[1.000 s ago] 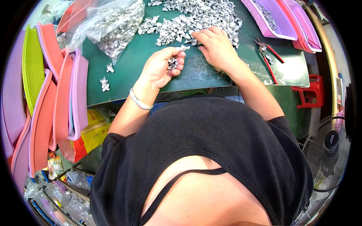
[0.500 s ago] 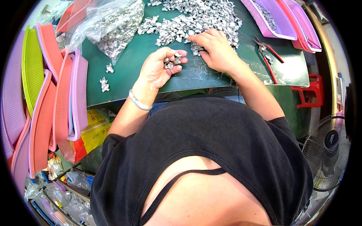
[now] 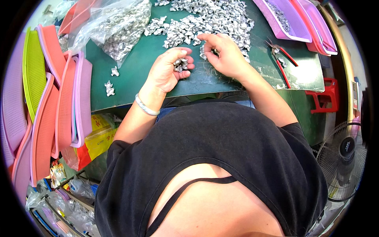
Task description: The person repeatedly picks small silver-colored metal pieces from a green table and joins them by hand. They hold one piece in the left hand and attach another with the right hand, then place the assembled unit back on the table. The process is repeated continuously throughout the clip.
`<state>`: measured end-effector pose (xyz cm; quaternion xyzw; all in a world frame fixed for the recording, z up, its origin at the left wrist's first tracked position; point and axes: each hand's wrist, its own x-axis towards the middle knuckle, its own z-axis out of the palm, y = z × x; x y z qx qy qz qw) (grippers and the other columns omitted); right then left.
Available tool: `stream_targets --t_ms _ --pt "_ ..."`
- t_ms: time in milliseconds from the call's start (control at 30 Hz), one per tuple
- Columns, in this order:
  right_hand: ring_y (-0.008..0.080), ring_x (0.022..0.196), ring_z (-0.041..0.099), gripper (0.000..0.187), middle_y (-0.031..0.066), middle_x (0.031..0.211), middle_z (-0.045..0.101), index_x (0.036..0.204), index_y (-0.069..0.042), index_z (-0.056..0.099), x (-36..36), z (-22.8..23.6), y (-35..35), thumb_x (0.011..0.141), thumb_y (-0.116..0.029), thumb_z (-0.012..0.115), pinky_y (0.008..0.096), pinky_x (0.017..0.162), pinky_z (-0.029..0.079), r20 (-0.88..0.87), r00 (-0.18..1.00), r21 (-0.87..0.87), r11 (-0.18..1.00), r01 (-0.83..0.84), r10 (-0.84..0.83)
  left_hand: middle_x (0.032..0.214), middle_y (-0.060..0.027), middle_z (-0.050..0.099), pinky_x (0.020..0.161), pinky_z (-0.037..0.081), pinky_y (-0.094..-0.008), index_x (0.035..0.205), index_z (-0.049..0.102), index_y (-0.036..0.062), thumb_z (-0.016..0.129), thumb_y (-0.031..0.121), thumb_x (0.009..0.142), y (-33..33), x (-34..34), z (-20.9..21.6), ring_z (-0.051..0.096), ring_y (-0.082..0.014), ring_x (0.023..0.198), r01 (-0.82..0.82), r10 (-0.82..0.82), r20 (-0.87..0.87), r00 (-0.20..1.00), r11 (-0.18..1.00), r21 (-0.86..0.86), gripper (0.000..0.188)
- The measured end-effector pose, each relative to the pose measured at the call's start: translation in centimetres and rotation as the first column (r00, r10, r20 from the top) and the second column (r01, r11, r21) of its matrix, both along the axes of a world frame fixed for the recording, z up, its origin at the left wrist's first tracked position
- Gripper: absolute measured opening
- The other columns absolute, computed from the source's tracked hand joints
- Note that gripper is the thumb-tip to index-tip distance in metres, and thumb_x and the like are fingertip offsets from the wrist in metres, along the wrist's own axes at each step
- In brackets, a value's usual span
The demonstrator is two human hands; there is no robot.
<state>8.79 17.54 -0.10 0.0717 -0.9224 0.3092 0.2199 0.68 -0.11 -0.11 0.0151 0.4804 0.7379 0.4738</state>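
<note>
Several small silver metal figures (image 3: pixel 181 65) lie in the curled fingers of my left hand (image 3: pixel 164 70), its thumb over them. My right hand (image 3: pixel 227 56) is at the near edge of a big heap of the same figures (image 3: pixel 209 19). Its index finger points left and the other fingers curl under the palm. Silver bits show in the gap above the thumb, but whether they are held or lie on the table cannot be made out. Two loose figures, one at the back (image 3: pixel 115 71) and one nearer me (image 3: pixel 109 89), lie on the green table (image 3: pixel 130 83) at left.
A clear plastic bag of figures (image 3: pixel 122 31) rests left of the heap. Red-handled cutting pliers (image 3: pixel 281 65) lie at right, below a purple basket (image 3: pixel 282 23). Stacked plastic baskets (image 3: pixel 43 102) line the left side. A red stool (image 3: pixel 325 96) and a fan (image 3: pixel 341 158) stand at right.
My left fingers have closed more around the metal figures. My right hand has drawn its fingers in, curling them at the heap's edge.
</note>
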Motion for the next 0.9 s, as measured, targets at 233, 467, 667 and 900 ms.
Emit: stream_targets --t_ms 233,467,667,900 --pt "0.0238 0.070 0.056 0.035 0.0045 0.071 0.059 0.106 -0.008 0.055 0.2 1.5 -1.1 0.071 -0.003 0.056 0.0356 0.070 0.043 0.007 0.997 -0.307 0.949 -0.067 0.073 0.071 -0.0034 0.057 0.044 0.039 -0.0188 0.085 0.058 0.0042 0.057 0.019 0.082 0.9 0.8 0.5 0.054 -0.0101 0.058 0.113 -0.134 -0.141 0.981 0.982 -0.150 0.015" --pt "0.0253 0.085 0.053 0.035 0.0067 0.086 0.061 0.106 -0.008 0.055 0.0 -0.3 0.8 0.072 -0.005 0.056 0.0370 0.076 0.041 -0.030 0.998 0.178 0.982 0.062 -0.058 0.068 -0.0050 0.056 0.044 0.039 -0.0194 0.085 0.058 0.0002 0.054 0.015 0.083 0.6 0.3 0.5 0.053 -0.0127 0.057 0.057 -0.066 -0.072 0.995 0.990 -0.128 0.015" --pt "0.0236 0.090 0.051 0.035 0.0044 0.093 0.060 0.106 -0.009 0.056 0.2 0.0 0.4 0.071 -0.005 0.056 0.0363 0.080 0.037 0.039 0.995 0.337 0.939 0.071 -0.089 0.069 -0.0052 0.056 0.044 0.040 -0.0201 0.085 0.060 -0.0008 0.055 0.017 0.083 0.3 -0.2 0.1 0.054 -0.0135 0.058 0.065 -0.065 0.009 0.998 0.993 -0.096 0.019" --pt "0.0229 0.088 0.051 0.036 0.0025 0.092 0.061 0.106 -0.010 0.057 0.1 -0.2 0.4 0.070 -0.006 0.058 0.0355 0.079 0.037 0.015 0.996 0.331 0.941 0.074 -0.083 0.068 -0.0065 0.055 0.040 0.038 -0.0183 0.087 0.057 -0.0047 0.052 0.015 0.084 0.4 -0.2 0.4 0.052 -0.0129 0.057 0.021 -0.015 0.071 0.997 0.996 -0.088 0.021"
